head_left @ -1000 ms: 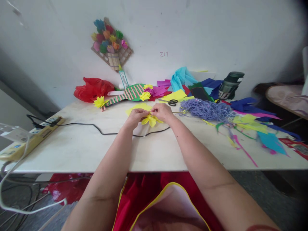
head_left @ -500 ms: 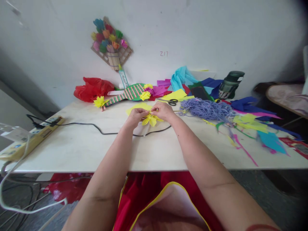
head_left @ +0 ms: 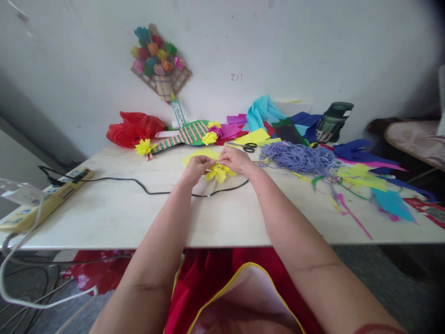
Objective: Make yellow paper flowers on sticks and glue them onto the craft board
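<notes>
A small yellow paper flower [head_left: 219,173] hangs just above the white table [head_left: 114,208], held between both hands. My left hand [head_left: 195,167] pinches its left side with closed fingers. My right hand [head_left: 236,160] is closed on its right side, fingertips meeting the left hand's at the flower's top. A thin yellow strand runs right from the flower toward the purple yarn [head_left: 299,158]. A yellow paper sheet [head_left: 200,155] lies flat behind my hands.
Black scissors [head_left: 247,147], a green-striped paper racket shape [head_left: 187,134] with yellow flowers, a red bag [head_left: 134,127] and coloured paper scraps [head_left: 365,178] crowd the back and right. A power strip [head_left: 41,198] lies left, its black cable [head_left: 139,183] crossing under my hands. A dark bottle [head_left: 332,122] stands behind.
My right hand has edged slightly left and closer to the left hand on the flower. Everything else stays where it was.
</notes>
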Available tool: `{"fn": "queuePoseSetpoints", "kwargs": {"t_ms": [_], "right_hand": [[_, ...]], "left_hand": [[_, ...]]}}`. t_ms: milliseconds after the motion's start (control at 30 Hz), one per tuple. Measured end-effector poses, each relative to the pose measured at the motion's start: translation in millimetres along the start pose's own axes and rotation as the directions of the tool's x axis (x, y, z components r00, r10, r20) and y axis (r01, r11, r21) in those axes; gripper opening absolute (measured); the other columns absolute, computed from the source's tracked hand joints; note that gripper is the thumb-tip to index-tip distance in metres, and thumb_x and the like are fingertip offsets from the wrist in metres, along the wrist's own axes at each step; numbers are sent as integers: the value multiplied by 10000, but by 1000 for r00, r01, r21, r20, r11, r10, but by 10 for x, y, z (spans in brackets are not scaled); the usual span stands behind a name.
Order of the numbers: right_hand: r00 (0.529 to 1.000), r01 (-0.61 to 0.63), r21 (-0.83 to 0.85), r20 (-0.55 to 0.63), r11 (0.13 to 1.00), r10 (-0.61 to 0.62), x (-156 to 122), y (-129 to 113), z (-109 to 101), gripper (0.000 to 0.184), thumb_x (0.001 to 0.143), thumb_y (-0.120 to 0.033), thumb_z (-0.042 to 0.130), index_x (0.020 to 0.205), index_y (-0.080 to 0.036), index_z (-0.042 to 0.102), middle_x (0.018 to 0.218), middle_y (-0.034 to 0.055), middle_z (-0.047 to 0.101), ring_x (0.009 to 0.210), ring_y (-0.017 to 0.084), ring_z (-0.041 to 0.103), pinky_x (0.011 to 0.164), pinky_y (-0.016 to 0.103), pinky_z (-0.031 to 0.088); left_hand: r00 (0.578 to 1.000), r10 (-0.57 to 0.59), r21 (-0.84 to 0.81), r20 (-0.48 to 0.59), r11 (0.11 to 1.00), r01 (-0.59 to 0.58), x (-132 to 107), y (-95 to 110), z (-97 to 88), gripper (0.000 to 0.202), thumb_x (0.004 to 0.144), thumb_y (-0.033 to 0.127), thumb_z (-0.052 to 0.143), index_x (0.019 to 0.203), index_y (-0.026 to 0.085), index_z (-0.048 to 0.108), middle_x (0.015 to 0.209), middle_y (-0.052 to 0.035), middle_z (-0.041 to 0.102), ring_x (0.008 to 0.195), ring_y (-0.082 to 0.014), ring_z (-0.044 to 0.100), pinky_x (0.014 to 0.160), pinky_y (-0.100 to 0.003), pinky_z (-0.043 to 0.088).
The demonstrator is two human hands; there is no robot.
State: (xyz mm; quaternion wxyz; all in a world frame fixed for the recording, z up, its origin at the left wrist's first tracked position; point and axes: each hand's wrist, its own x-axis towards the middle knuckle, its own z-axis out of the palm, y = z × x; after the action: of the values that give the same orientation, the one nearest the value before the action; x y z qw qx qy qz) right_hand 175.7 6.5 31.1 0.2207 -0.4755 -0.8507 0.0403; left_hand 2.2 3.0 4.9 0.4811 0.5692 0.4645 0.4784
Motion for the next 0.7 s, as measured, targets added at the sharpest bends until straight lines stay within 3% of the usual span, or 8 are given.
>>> {"fn": "queuePoseSetpoints", "kwargs": {"t_ms": [333, 500, 700], "right_hand": [[996, -5, 55, -86, 998, 10, -26, -66, -35, 90, 799, -166, 602, 777, -197, 683, 1087, 17, 652, 928, 160, 583, 679, 266, 364], [995, -16, 78, -99, 997, 24, -26, -76, -45, 57, 766, -158, 626, 753, -201, 662, 1078, 7, 650, 932, 164, 581, 696, 272, 373], [986, 79, 25, -151, 997, -75, -34, -67, -21, 92, 775, -145, 592, 748, -201, 660, 1123, 23, 632, 956, 178, 552, 717, 285, 392]], "left_hand": [[992, -22, -138, 125, 990, 39, 27, -71, -21, 457, 457, 460, 862, 696, 127, 661, 639, -24, 634, 564, -102, 541, 548, -243, 397], [992, -33, -162, 122, 985, 53, 21, -61, -23, 441, 440, 435, 878, 685, 127, 679, 643, -31, 639, 583, -112, 553, 583, -261, 426], [990, -54, -182, 131, 980, 78, 16, -55, -27, 454, 423, 436, 884, 689, 121, 694, 667, -42, 654, 596, -118, 572, 585, -260, 438]]}}
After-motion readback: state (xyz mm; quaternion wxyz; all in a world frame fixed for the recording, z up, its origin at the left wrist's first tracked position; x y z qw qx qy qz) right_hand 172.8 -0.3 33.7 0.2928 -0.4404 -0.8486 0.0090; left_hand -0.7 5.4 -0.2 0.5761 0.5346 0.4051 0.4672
